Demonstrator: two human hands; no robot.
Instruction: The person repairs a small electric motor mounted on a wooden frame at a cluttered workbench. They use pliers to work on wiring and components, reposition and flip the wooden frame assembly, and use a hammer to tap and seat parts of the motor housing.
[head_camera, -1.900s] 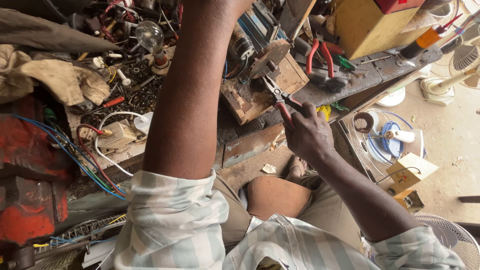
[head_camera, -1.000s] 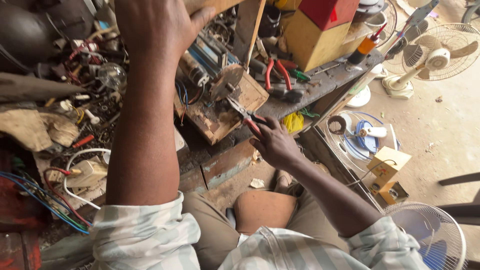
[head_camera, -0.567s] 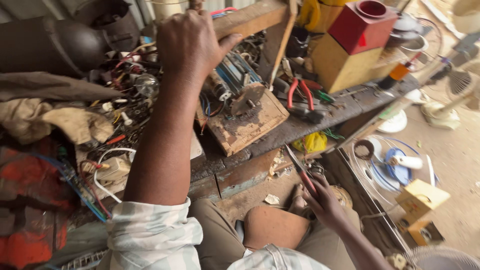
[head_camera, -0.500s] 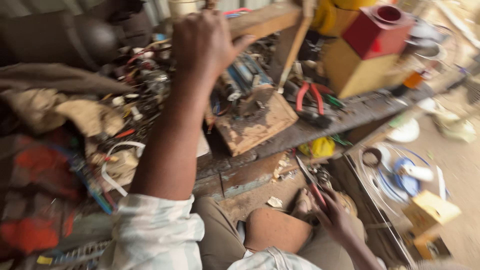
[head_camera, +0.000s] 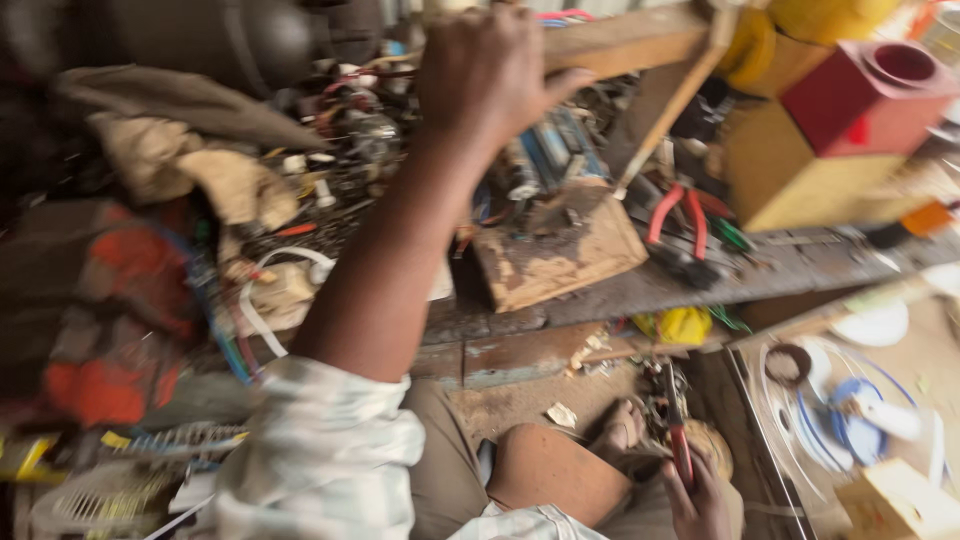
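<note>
Cluttered workbench (head_camera: 640, 290) was seen, blurred, strewn with wires, rags and red-handled pliers (head_camera: 675, 225). Left hand (head_camera: 490, 75) was raised and closed around a wooden beam (head_camera: 625, 40). Right hand (head_camera: 705, 500) was held low by the knee, gripped on a red-handled tool (head_camera: 678, 430). Work appeared paused, nothing being cut. A red box (head_camera: 865, 95) stood open-topped, contents hidden.

Left hand (head_camera: 490, 75) grips wooden beam (head_camera: 630, 38); right hand (head_camera: 705, 500) holds red-handled pliers (head_camera: 678, 430).
</note>
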